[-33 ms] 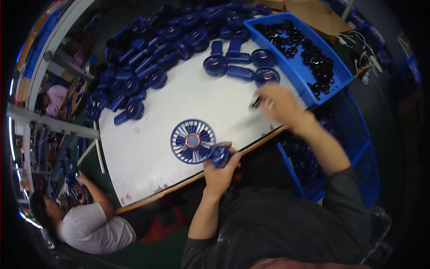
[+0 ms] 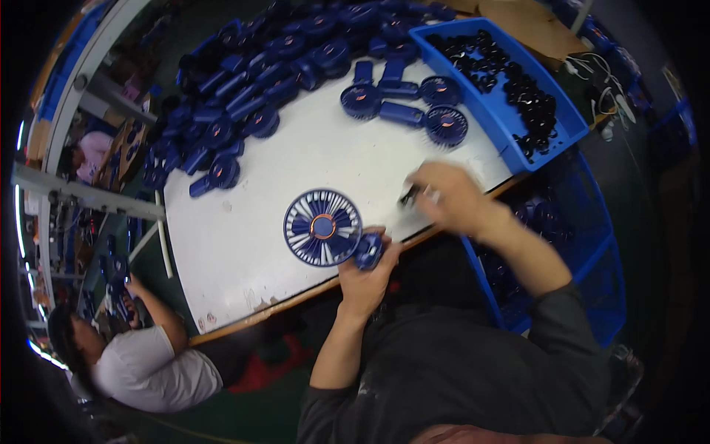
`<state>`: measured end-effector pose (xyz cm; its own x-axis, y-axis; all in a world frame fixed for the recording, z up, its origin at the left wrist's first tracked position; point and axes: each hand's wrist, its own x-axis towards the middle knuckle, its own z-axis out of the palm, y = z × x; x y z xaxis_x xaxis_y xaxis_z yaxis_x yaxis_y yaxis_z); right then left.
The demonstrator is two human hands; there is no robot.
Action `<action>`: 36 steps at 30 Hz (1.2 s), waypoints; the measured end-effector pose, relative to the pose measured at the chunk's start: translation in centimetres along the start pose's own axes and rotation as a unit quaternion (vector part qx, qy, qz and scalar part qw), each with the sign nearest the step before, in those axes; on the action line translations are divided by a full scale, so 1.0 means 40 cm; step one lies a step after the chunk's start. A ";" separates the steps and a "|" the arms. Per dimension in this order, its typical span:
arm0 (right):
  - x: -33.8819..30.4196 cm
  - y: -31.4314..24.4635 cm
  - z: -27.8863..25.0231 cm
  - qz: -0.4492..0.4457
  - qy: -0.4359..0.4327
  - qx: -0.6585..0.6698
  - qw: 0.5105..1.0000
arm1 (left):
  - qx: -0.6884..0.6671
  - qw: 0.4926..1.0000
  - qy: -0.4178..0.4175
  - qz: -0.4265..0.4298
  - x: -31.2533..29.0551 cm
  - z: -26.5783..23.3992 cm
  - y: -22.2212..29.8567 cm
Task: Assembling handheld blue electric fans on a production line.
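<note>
My left hand (image 2: pixel 364 285) is closed round the handle end of a dark blue handheld fan (image 2: pixel 323 228) near the table's front edge. The fan's round grille with an orange ring at its hub faces up. To the right of it, my right hand (image 2: pixel 452 198) hovers over the white table (image 2: pixel 259 174), fingers pinched on a small black part (image 2: pixel 409 195). Blur hides this part's exact kind. It is apart from the fan.
Many blue fans (image 2: pixel 244 103) lie piled along the far left and back. Several more fans (image 2: pixel 401 113) lie beside a blue tray (image 2: pixel 510 140) of small black parts. Blue crates (image 2: pixel 592 259) stand below at right. A person (image 2: pixel 148 366) in a light shirt works at left.
My right hand has moved left and nearer, away from the tray side toward the fan, with the black part in its fingers. My left hand still holds the fan, almost unmoved.
</note>
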<state>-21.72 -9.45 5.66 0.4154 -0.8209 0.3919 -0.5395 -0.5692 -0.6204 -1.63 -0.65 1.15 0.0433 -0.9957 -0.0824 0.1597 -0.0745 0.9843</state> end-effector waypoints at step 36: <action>0.008 -0.121 0.125 -0.170 -0.123 0.073 0.975 | -0.229 0.945 -0.195 -0.131 -0.062 -0.108 -0.041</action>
<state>-15.32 -6.73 5.40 0.7244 -0.5405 0.4278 -0.2380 -0.7786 -0.5807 2.26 2.17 -0.92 -0.4091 -0.8979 -0.1623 0.5282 -0.3781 0.7603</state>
